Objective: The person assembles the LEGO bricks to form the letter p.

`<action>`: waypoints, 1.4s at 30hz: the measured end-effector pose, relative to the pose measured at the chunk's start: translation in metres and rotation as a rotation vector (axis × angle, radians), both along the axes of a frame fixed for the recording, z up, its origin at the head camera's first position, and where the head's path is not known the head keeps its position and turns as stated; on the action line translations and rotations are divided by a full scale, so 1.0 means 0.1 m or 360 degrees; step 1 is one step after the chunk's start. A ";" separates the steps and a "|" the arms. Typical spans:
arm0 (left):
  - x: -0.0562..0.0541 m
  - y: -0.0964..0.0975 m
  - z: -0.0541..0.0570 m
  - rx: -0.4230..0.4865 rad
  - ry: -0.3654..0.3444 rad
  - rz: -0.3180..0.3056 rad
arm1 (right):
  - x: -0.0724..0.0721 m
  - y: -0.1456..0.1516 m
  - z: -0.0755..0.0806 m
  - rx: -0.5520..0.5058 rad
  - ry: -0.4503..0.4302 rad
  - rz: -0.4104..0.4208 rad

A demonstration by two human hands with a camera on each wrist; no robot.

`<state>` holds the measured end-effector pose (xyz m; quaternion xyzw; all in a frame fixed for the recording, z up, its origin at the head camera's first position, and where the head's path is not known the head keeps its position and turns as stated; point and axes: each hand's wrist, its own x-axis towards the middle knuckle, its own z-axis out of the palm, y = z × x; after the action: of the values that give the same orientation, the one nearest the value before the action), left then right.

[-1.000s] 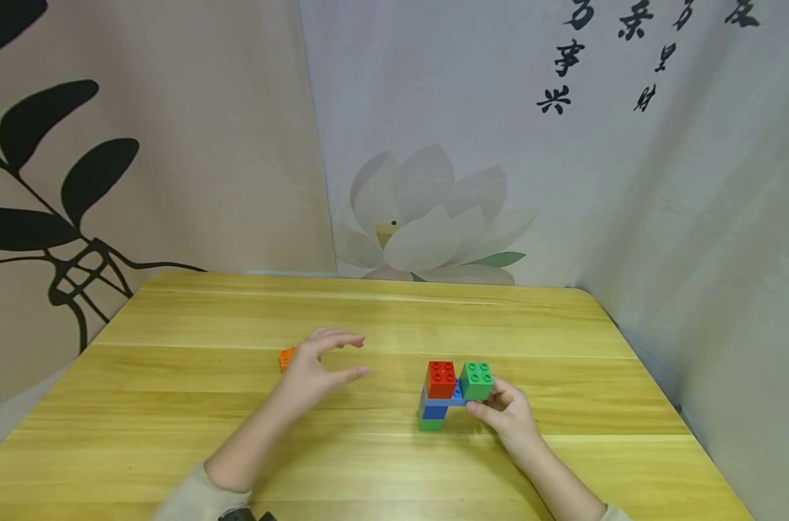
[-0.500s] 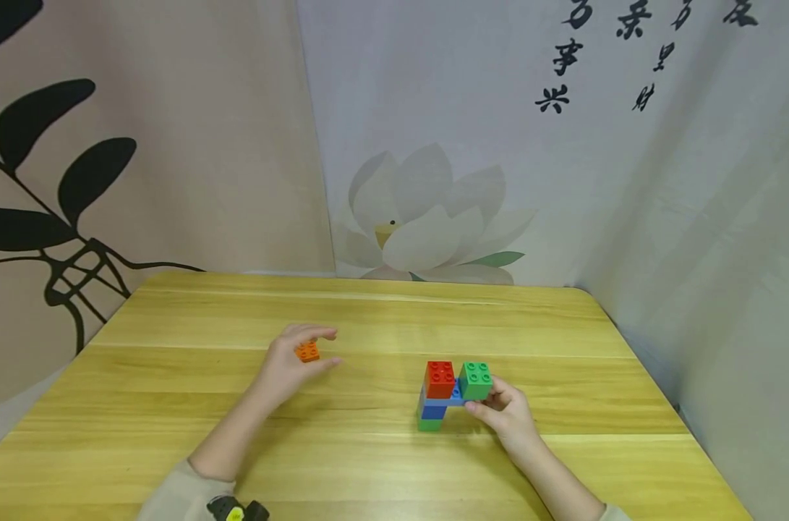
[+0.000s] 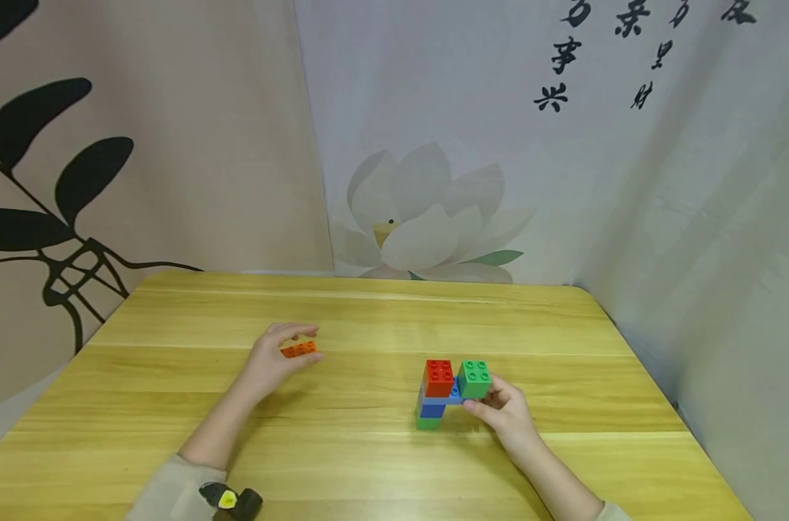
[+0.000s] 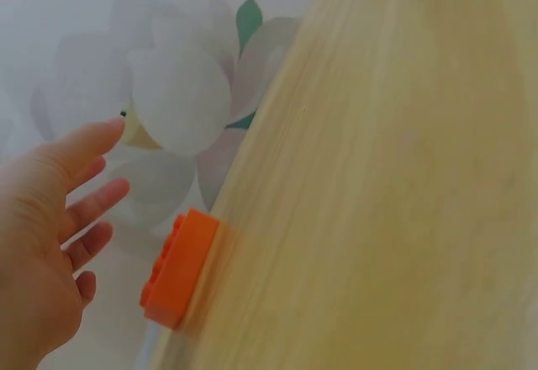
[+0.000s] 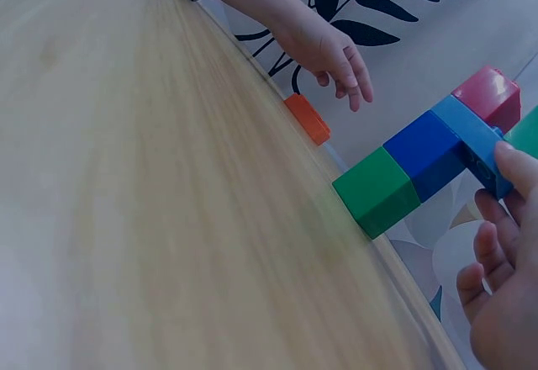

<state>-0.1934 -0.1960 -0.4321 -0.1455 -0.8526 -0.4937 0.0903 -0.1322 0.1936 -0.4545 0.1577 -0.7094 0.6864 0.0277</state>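
An orange toy building brick (image 3: 301, 349) lies on the wooden table. My left hand (image 3: 270, 358) hovers over the near side of it, thumb and fingers spread; in the left wrist view a gap shows between hand and brick. To the right stands a small brick structure (image 5: 424, 155): a green brick at the bottom, a dark blue one above, then a lighter blue piece jutting sideways. On that piece sit a red brick (image 3: 438, 378) and an upper green brick (image 3: 475, 379). My right hand (image 3: 511, 416) pinches the structure at its overhanging right end; some fingertips are hidden behind it.
The wooden table (image 3: 361, 463) reaches back to a curtain (image 3: 238, 145) printed with leaves, a lotus and characters. A dark strapped device (image 3: 234, 501) sits on the left wrist.
My left hand has moved left across the orange brick, which now shows between thumb and fingers. My right hand and the brick structure stay in place.
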 end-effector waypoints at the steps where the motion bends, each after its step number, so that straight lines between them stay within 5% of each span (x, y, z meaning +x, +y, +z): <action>1: -0.01 -0.02 -0.01 -0.0010 -0.0001 0.0002 | 0.00 0.00 0.00 0.0001 0.0004 -0.0001; 21: -0.10 -0.27 -0.23 -0.0156 -0.0095 0.0013 | -0.01 0.00 -0.01 -0.0029 0.0072 0.0044; 42: -0.10 -0.30 -0.31 -0.0300 -0.0086 0.0061 | 0.00 0.00 -0.01 -0.0024 0.0065 0.0025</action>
<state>-0.2032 -0.2256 -0.4628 -0.1235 -0.9000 -0.4134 0.0626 -0.1320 0.1939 -0.4551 0.1772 -0.7022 0.6886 0.0381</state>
